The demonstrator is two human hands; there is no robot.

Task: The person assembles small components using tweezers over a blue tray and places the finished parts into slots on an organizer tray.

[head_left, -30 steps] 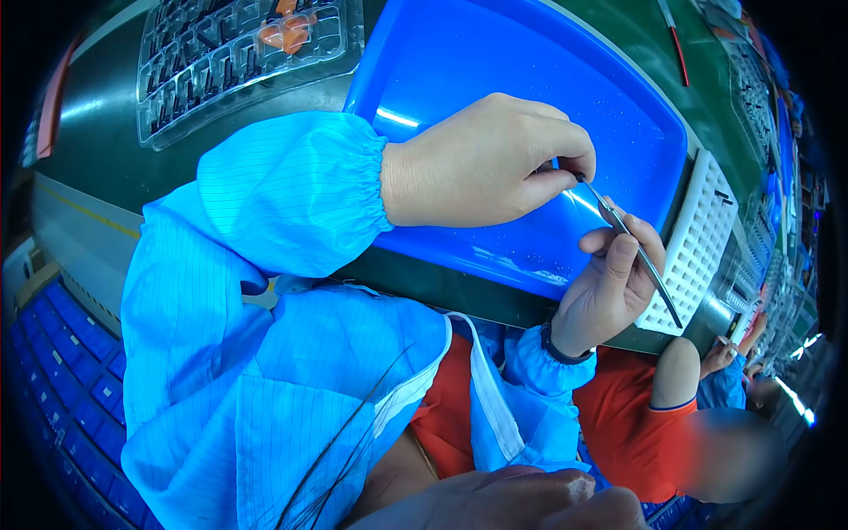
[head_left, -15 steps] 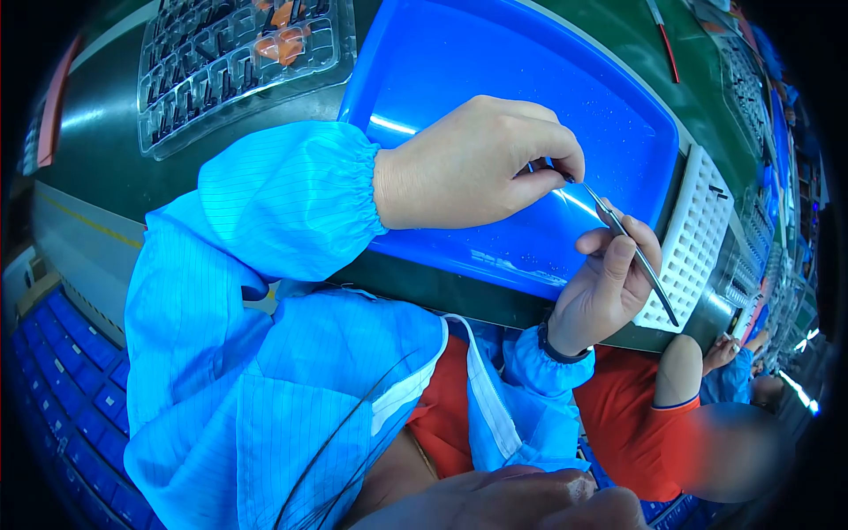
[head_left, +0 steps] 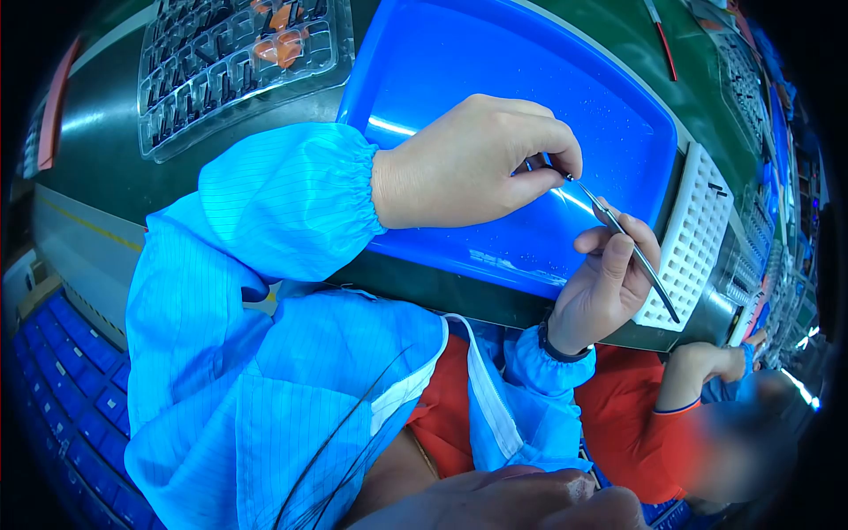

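Note:
My left hand is over the blue tray, its thumb and index finger pinched on a small dark part. Most of that part is hidden by the fingers. Just to the right, my right hand is closed around metal tweezers, which slant up to the left. Their fine tips are at the small dark part; whether they grip it cannot be made out. A dark band circles the right wrist.
A clear compartment tray with several black parts and orange pieces lies at the upper left. Right of the blue tray is a white perforated block. A red-and-white stick lies beyond. A person in red is at the lower right.
Both hands and the tweezers have shifted slightly left in the view, still close together. The person in red has moved an arm at the right.

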